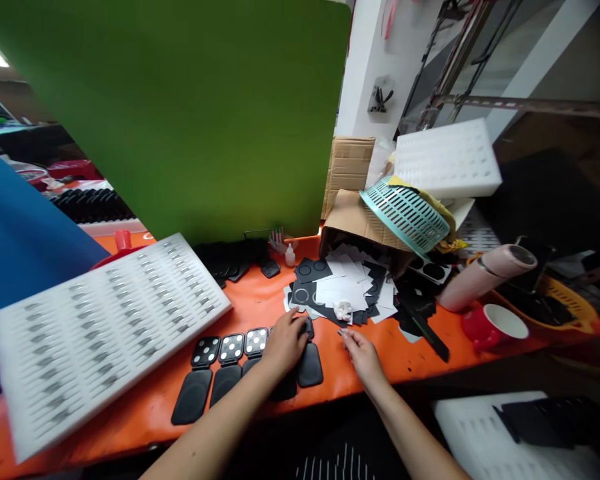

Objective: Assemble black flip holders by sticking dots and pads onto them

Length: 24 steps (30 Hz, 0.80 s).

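Several black hinged cases lie opened in a row on the orange table; the lids of the left ones, such as this dotted case [231, 347], show white dots. My left hand [286, 341] rests over the right end of the row, its fingers spread on the cases and partly hiding them. Beside it lies the black lower half of the rightmost case [310, 366]. To the right, my right hand [361, 353] pinches a tiny dark piece [341, 331] between thumb and fingertip. Just above that hand, a crumpled white wad [343, 311] sits on a pile of white and black sheets [341, 288].
A white foam tray [111, 333] with slots leans at the left on the orange table [260, 297]. A green panel [205, 120] stands behind. At right are a teal basket [405, 213], a pink bottle [486, 277], a red mug [495, 327] and a dark-handled tool [430, 337].
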### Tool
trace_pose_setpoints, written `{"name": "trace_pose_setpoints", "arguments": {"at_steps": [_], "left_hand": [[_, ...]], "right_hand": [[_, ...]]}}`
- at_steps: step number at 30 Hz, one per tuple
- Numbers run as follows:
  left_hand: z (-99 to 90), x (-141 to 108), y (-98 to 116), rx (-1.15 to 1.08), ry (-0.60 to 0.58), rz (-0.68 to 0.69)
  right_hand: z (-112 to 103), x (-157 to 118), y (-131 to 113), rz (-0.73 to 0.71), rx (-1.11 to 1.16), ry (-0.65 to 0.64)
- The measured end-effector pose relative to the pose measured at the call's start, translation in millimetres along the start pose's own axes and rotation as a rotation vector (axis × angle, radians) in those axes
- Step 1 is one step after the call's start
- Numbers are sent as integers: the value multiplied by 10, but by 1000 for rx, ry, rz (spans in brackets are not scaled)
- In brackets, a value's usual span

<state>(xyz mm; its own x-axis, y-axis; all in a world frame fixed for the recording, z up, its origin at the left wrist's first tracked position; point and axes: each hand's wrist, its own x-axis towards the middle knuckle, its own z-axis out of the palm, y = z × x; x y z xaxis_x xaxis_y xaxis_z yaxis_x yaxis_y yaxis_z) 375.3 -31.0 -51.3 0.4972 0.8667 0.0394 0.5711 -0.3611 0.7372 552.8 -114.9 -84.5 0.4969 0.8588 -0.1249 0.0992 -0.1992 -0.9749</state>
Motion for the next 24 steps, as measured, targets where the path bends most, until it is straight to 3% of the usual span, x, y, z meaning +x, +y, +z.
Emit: {"name": "trace_pose_setpoints", "arguments": {"at_steps": [3, 6, 13, 19, 24], "left_hand": [[-20, -364, -19, 280, -188, 238], [54, -629, -24, 438, -277, 308], [237, -815, -64, 420, -185, 298], [168, -840, -57, 350, -159, 291], [150, -841, -34, 330, -140, 281]], "right_hand": [[20, 39, -101, 5, -56, -151], [149, 136, -269, -94, -220, -215], [538, 272, -574, -407, -732, -483], [747, 301, -692, -454, -1253, -622], [903, 378, -835, -472, -1404, -774]]}}
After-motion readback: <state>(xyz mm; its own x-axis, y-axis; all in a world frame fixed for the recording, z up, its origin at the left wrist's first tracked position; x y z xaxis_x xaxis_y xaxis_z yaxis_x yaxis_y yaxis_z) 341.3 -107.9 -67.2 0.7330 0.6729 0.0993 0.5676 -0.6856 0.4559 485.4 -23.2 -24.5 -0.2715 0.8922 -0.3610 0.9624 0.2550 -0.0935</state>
